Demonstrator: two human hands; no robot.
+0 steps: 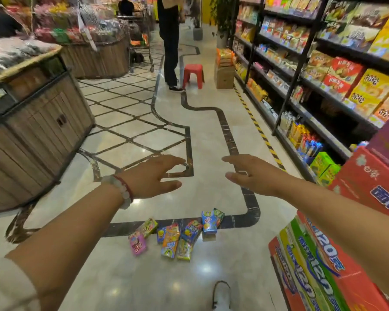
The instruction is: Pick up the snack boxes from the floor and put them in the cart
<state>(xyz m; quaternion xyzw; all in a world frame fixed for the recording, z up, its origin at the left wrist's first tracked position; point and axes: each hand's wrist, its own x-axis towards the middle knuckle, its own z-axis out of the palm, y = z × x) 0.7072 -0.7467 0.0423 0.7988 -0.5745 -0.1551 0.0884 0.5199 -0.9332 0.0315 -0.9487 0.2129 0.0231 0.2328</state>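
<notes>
Both arms reach forward over the aisle. Left hand [154, 177], beaded bracelet [124, 190] at the wrist, fingers straight and spread, holding nothing. Right hand [250, 173] likewise flat and relaxed, palm turned inward, nothing in it. Hands apart, a clear gap of floor between them, both well above the boxes.

One white shoe [221, 296] at the bottom edge.

Snack boxes [175, 236] lie in a loose cluster on the glossy tiled floor [144, 277], below and between the two hands, along a dark inlaid strip. Pink box [138, 244] at the left end, flat, long axis running roughly away from the viewer. Orange box [171, 240] in the middle, flat, long axis also pointing up the aisle, tilted slightly right. Blue box [208, 222] at the right end stands upright, a green one just behind it. Others overlap one another; exact count hard to tell.

Red display cartons [323, 272] stacked close on the right. Shelves [323, 70] of packaged snacks line the right side. Wooden bin [38, 131] on the left. Red stool [193, 75] farther up the aisle, a person in dark trousers [171, 48] standing just beside it. Wire cart [142, 43] beyond them, well away from the boxes.
</notes>
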